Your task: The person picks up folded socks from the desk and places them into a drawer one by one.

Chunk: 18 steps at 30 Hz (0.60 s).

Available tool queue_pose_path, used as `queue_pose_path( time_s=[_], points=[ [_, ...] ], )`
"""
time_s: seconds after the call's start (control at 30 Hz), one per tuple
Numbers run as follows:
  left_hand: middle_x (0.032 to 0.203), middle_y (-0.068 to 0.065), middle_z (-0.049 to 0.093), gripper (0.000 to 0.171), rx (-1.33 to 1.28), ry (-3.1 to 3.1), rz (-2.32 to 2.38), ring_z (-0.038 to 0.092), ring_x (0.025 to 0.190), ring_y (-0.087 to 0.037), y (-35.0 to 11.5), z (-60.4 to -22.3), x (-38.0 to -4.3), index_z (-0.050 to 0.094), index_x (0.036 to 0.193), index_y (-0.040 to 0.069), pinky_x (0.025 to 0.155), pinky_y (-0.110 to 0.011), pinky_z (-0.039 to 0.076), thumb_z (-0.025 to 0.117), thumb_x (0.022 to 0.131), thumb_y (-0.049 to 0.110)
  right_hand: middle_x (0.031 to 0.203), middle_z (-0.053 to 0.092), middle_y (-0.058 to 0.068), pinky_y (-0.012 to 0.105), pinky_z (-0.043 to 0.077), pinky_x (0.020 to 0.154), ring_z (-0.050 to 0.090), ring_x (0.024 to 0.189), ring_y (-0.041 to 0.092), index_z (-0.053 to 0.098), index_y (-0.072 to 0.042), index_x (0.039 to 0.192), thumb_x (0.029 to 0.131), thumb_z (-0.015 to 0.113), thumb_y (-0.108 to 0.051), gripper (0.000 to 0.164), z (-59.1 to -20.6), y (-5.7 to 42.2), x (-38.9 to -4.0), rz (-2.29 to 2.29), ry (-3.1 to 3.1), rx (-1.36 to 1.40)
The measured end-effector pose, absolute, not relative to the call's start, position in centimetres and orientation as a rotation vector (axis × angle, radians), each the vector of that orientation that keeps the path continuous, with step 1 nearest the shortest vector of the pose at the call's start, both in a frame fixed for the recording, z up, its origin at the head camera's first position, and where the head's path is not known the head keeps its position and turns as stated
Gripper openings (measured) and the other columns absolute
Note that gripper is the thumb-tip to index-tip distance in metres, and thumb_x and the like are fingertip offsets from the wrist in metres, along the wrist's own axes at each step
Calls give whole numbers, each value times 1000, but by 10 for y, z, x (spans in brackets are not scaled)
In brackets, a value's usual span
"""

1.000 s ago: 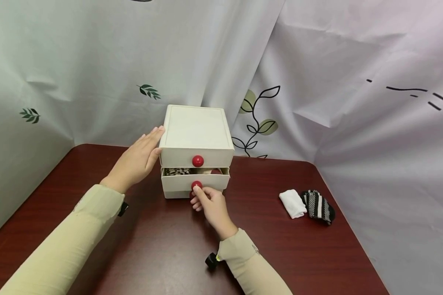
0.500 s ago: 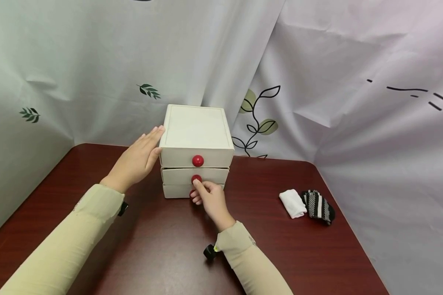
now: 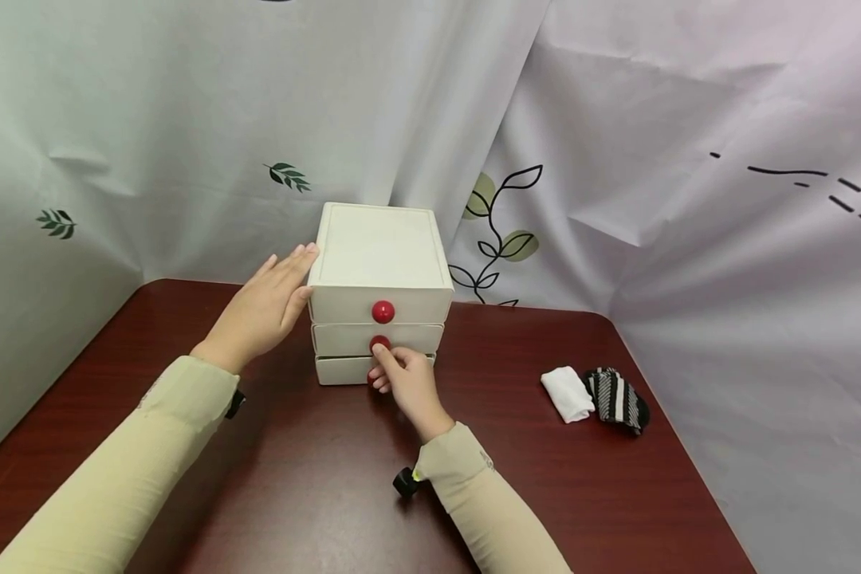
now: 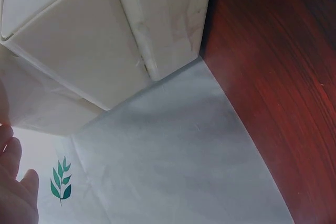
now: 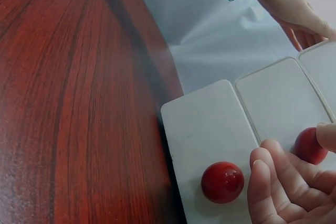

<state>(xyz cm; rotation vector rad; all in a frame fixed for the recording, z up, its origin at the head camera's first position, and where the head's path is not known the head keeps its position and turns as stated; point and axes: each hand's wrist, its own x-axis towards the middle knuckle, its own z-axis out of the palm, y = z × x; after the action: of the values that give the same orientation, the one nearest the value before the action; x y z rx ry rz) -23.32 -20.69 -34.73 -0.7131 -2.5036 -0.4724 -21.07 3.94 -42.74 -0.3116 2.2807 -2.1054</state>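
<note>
A white drawer box (image 3: 383, 247) with three stacked drawers and round red knobs stands toward the back of the table. My left hand (image 3: 257, 319) rests with straight fingers against its upper left side. With thumb and fingers, my right hand (image 3: 414, 391) pinches the red knob (image 5: 308, 148) of the middle drawer (image 3: 337, 340), which is pushed in flush. Beside those fingers sits the bottom drawer's knob (image 5: 222, 182), partly covered in the head view. The top knob (image 3: 383, 312) is untouched. The contents of the drawers are hidden.
A folded white cloth (image 3: 568, 394) and a black-and-white patterned sock bundle (image 3: 617, 400) lie side by side on the right of the dark red wooden table (image 3: 294, 494). A pale curtain (image 3: 222, 119) printed with leaves hangs behind.
The middle drawer, partly out one second ago with patterned items showing inside, has slid back in. My right hand moved forward with its knob. My left hand stayed against the box.
</note>
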Motion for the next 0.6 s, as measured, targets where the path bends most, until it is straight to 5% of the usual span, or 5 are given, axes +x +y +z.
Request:
queue_pose_path(
  time_s=[0.33, 0.6],
  points=[
    [161, -18, 35, 54, -723, -2513, -470, 31, 149, -35, -207, -349, -234, 31, 157, -1, 126, -44, 14, 41, 110, 23, 80, 71, 29, 23, 57, 56, 63, 59, 11, 70, 12, 95, 98, 70, -26, 37, -431, 48, -212, -2101, 2276, -310],
    [160, -18, 37, 53, -710, -2483, -464, 34, 148, -34, -205, -348, -232, 33, 157, -1, 126, -45, 17, 42, 110, 22, 73, 72, 15, 25, 58, 54, 61, 54, 10, 72, 3, 93, 94, 74, -22, 26, -440, 54, -209, -2019, 2399, -261]
  ],
)
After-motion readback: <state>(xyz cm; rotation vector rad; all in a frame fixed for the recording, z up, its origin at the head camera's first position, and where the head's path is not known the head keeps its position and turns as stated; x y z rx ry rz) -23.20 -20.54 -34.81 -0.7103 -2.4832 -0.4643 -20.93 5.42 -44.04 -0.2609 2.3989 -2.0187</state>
